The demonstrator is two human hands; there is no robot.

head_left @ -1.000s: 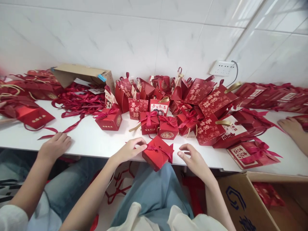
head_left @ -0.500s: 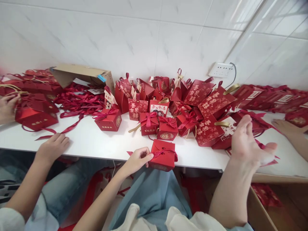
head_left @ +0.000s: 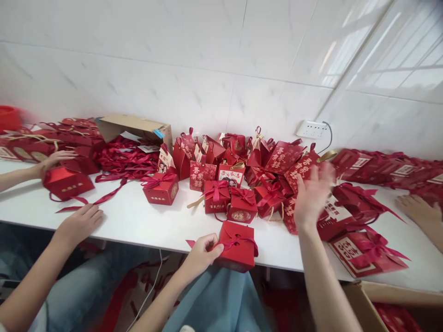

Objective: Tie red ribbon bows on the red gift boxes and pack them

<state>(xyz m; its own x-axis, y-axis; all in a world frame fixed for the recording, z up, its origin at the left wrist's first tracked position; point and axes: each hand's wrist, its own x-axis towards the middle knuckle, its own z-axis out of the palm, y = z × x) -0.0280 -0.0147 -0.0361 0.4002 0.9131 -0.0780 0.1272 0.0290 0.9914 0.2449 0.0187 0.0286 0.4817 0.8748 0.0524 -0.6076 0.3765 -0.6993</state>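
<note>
Left hand (head_left: 203, 256) grips a red box (head_left: 237, 258); dark-pink ribbon (head_left: 247, 240) crosses its top; right hand (head_left: 313, 196) is raised, fingers extended.

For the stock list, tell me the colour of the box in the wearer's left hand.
The box is red, shown in the head view.

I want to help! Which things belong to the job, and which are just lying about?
Likely the job:
red box in the left hand
its ribbon
red gift boxes behind it
loose ribbons in the cardboard box

Likely just there:
power strip at the wall
dark cord beside it
</note>
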